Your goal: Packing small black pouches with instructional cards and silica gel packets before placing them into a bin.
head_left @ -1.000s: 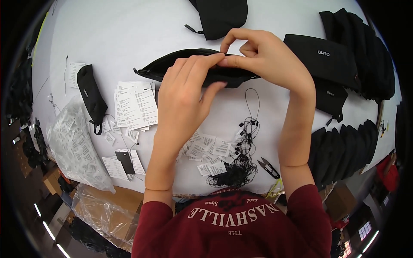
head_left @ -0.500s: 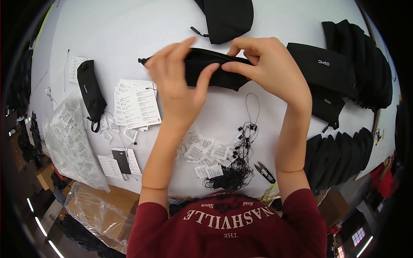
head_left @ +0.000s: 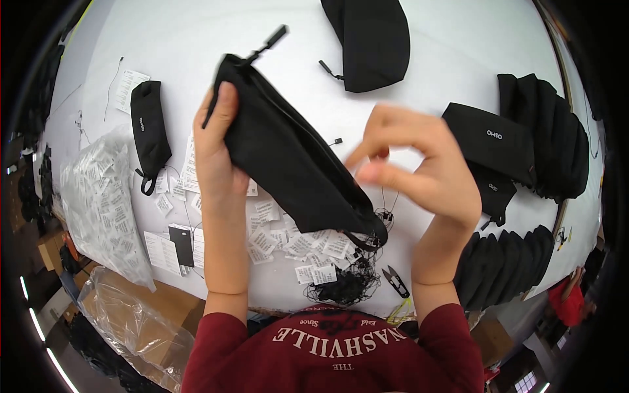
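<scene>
A long black zippered pouch (head_left: 282, 157) hangs tilted above the table, its zip partly undone along the upper edge. My left hand (head_left: 219, 141) grips its upper left end, thumb on the near face. A zip pull (head_left: 268, 44) sticks up from that end, and a loop strap shows at the lower end. My right hand (head_left: 416, 157), slightly blurred, is beside the opening, thumb and forefinger a little apart; I see nothing between them. A thin cord with a small black end (head_left: 337, 141) shows just beyond the pouch edge.
Below lie small white labels (head_left: 298, 242), tangled black cords (head_left: 341, 285) and thread snips (head_left: 396, 283). At left are a small black pouch (head_left: 151, 131) and a clear bag of labels (head_left: 98, 203). Black pouches (head_left: 547, 137) are stacked at right; another pouch (head_left: 377, 46) lies at the far side.
The pouch has swung from nearly level to a steep slant and come closer. My left hand has shifted to its upper end, and my right hand has come off it.
</scene>
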Demonstrator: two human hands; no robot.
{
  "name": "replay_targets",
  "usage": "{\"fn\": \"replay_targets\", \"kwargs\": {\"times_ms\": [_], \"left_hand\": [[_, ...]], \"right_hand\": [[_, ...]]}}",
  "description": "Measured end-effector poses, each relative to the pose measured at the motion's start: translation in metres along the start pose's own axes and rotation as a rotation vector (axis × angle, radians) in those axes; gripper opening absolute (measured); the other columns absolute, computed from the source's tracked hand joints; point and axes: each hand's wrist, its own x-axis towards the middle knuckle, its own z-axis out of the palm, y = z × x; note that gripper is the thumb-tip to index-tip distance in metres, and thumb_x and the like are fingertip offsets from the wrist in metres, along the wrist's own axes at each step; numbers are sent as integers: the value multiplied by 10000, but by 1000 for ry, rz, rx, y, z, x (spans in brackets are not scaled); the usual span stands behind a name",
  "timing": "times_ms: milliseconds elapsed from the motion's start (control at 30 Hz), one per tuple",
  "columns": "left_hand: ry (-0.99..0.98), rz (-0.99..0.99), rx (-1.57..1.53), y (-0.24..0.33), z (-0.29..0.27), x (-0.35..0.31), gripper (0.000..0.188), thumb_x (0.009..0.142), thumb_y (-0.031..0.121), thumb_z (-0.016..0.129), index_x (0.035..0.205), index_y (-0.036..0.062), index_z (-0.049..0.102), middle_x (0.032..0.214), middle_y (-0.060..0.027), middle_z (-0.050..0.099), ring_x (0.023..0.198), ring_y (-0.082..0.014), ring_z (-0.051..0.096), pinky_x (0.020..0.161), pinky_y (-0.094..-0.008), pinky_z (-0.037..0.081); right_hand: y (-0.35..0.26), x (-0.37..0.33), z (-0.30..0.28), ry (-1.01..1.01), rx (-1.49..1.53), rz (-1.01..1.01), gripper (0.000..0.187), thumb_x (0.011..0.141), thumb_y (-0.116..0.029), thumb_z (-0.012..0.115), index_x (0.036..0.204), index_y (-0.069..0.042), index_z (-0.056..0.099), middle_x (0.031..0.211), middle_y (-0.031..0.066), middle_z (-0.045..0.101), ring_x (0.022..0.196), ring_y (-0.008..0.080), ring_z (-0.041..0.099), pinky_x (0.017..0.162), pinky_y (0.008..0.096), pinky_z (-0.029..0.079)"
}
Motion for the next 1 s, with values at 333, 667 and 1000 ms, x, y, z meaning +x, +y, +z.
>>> {"fn": "replay_targets", "kwargs": {"times_ms": [333,667,1000], "left_hand": [[-75,-410,157,-19,47,-8,230,869,199,646,967,-8,626,794,-35,639,654,-65,590,596,-168,467],[193,-284,32,-15,19,6,277,858,192,662,1040,-15,635,868,-81,676,705,-134,648,649,-230,529],[53,-242,-294,7,-16,17,197,923,132,552,1001,-28,638,919,-152,683,776,-231,686,681,-329,592]], "right_hand": [[-3,8,10,344,-299,6,146,761,-28,689,898,-21,640,846,33,657,602,83,512,506,188,358],[-8,4,18,107,-263,-199,135,652,-50,745,728,-42,633,674,2,598,568,125,444,496,241,326],[-15,-2,24,-81,-89,-90,188,587,-131,753,707,-46,636,597,20,517,595,180,399,540,283,334]]}}
